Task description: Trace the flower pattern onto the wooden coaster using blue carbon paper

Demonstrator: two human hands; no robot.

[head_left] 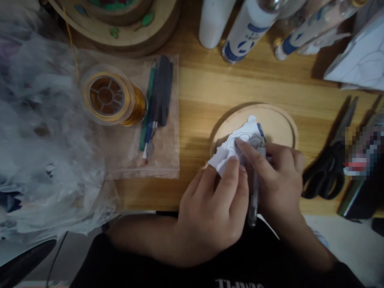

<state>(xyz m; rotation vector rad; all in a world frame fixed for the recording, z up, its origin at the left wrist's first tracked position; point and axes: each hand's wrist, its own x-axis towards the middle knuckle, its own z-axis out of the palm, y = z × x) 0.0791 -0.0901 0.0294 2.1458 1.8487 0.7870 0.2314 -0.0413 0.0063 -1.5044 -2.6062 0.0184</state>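
Note:
Over a round wooden plate [279, 120] I see a torn piece of white paper [223, 157] with curved lines drawn on it. My left hand [214, 204] grips the paper's lower edge, thumb and fingertips on it. A clear-barrelled pen [253, 200] is tucked in my right hand [277, 176], its tip end near the paper's right edge. The right index finger presses on the drawn lines. The lower part of the paper is hidden behind my fingers.
Black scissors [325, 176] lie to the right. A spool of golden wire [115, 98] and brushes [154, 96] rest on a clear bag at left, beside crumpled plastic bags [54, 132]. Bottles [247, 32] stand at the back, with a round wooden piece [141, 44] at back left.

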